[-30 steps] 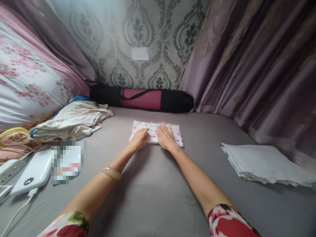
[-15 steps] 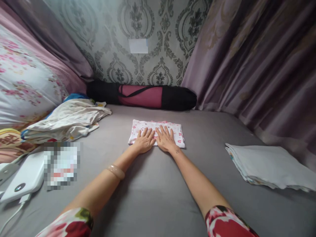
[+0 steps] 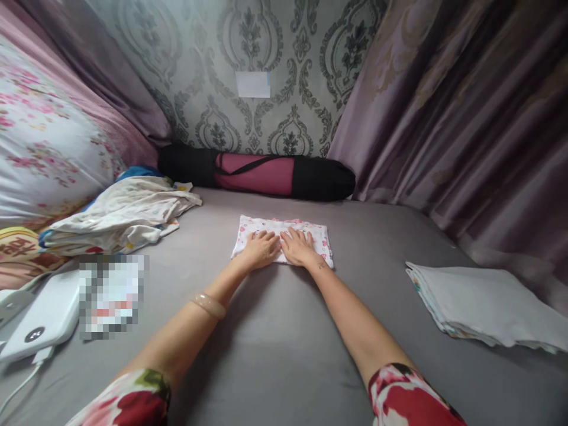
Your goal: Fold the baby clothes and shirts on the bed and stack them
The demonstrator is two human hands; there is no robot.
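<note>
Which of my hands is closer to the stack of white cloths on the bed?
Right. Your right hand rests on the folded pink-print cloth, on the side toward the white stack; your left hand lies beside it, farther away.

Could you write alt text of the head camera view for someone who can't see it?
Left hand and right hand press flat on a small folded pink-printed white cloth on a grey bedsheet, white folded stack to the right.
</note>
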